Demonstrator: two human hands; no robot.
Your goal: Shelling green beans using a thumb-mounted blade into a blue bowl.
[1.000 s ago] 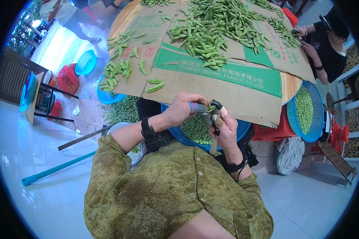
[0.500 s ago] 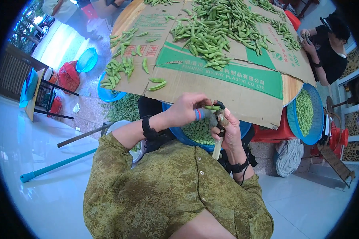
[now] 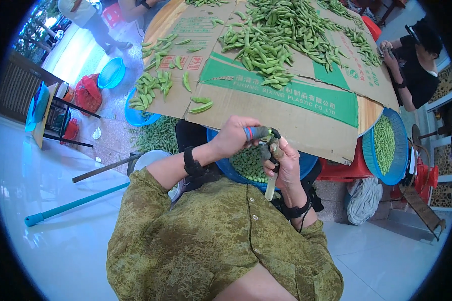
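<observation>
In front of my chest, both hands meet over a blue basin (image 3: 306,165) of shelled green beans (image 3: 248,165). My left hand (image 3: 234,135) is closed at a green bean pod (image 3: 270,132), little of which shows between the fingers. A grey cover with a red and blue band wraps one of its digits. My right hand (image 3: 285,163) is closed round a small tool with a pale handle (image 3: 270,188) that points down; its working end is hidden by fingers and dark finger covers. The two hands' fingertips touch or nearly touch at the pod.
Cardboard (image 3: 281,133) covers the round table (image 3: 158,22) ahead, with a large heap of bean pods (image 3: 276,45) on it. Loose pods (image 3: 150,90) lie at its left. A blue basket (image 3: 398,165) of shelled beans stands right. Another person (image 3: 419,65) sits beyond it. A teal pole (image 3: 75,204) lies left.
My left hand has shifted slightly up, its fingers now over the pod, so less of it shows. The right hand's tool handle has tilted a little. A person at the far left has moved.
</observation>
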